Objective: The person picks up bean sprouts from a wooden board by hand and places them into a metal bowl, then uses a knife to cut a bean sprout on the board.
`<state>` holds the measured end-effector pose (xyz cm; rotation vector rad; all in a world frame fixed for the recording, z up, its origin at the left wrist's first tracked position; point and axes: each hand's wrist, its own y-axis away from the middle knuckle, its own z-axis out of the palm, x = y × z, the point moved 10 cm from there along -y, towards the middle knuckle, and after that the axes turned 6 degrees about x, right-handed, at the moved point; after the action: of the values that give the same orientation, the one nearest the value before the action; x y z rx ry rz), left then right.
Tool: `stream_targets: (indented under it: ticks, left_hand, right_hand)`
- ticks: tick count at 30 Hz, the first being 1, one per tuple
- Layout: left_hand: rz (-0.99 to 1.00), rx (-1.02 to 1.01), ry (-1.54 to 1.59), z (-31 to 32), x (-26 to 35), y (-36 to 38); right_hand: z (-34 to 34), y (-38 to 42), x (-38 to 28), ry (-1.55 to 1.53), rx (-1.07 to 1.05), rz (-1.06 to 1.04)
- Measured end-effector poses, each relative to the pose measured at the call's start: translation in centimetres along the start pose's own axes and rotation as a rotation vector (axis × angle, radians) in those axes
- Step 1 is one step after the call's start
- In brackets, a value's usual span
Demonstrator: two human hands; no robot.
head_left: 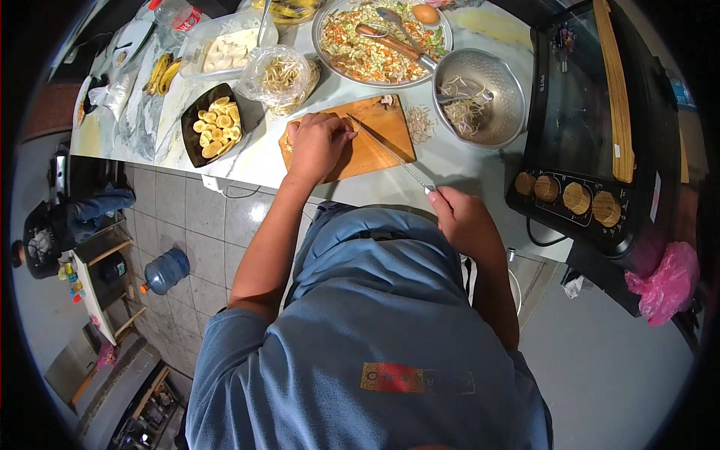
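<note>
A wooden cutting board (386, 154) lies at the counter's front edge. My left hand (321, 141) rests on its left half, fingers curled and pressed together; what they hold is hidden. My right hand (459, 214) is closed round the handle of a long knife (386, 149), whose blade slants across the board with its tip near my left fingertips. A small pale scrap (387, 100) sits at the board's top edge. Thin trimmings (420, 124) lie in a pile just right of the board. Behind the board is a clear bag of bean sprouts (279, 75).
A metal pot (506, 101) with sprouts stands right of the board, its handle over a tray (322, 52) of chopped vegetables. Left are a dark bowl (191, 120) of banana slices and a plastic tub (196, 54). A black oven (577, 142) stands right. A person (56, 229) is far left.
</note>
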<state>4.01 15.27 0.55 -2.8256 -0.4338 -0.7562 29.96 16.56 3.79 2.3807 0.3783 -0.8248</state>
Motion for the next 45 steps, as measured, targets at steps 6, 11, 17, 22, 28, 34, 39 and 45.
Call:
stream_targets:
  ticks: [6, 11, 17, 22, 28, 34, 39, 45]
  left_hand:
    - [0.006, 0.01, 0.004, 0.1, -0.2, 0.0]
    - [0.009, 0.008, 0.0, 0.1, -0.2, 0.1]
    - [0.005, 0.001, -0.008, 0.3, -0.2, 0.0]
    - [0.008, 0.0, 0.001, 0.0, 0.1, -0.1]
    - [0.017, -0.013, 0.003, 0.2, 0.0, 0.0]
    - [0.026, -0.017, -0.009, 0.2, -0.1, -0.2]
    - [0.067, -0.001, -0.008, 0.1, 0.2, -0.2]
    - [0.098, -0.042, 0.057, 0.3, 2.0, -2.0]
  right_hand:
    - [-0.2, 0.1, -0.2, -0.02, -0.001, 0.034]
    - [-0.5, 0.2, -0.6, -0.06, 0.007, 0.056]
    - [0.0, -0.4, 0.5, -0.016, 0.019, 0.036]
    - [0.3, -0.4, 1.0, -0.035, 0.024, 0.034]
    - [-0.7, -0.1, 1.1, 0.012, 0.067, 0.046]
    - [-1.9, 1.8, 4.2, -0.024, 0.007, 0.195]
    - [-3.6, 4.3, 5.4, -0.079, 0.073, 0.254]
    - [-5.3, 7.1, 9.2, -0.094, 0.215, 0.365]
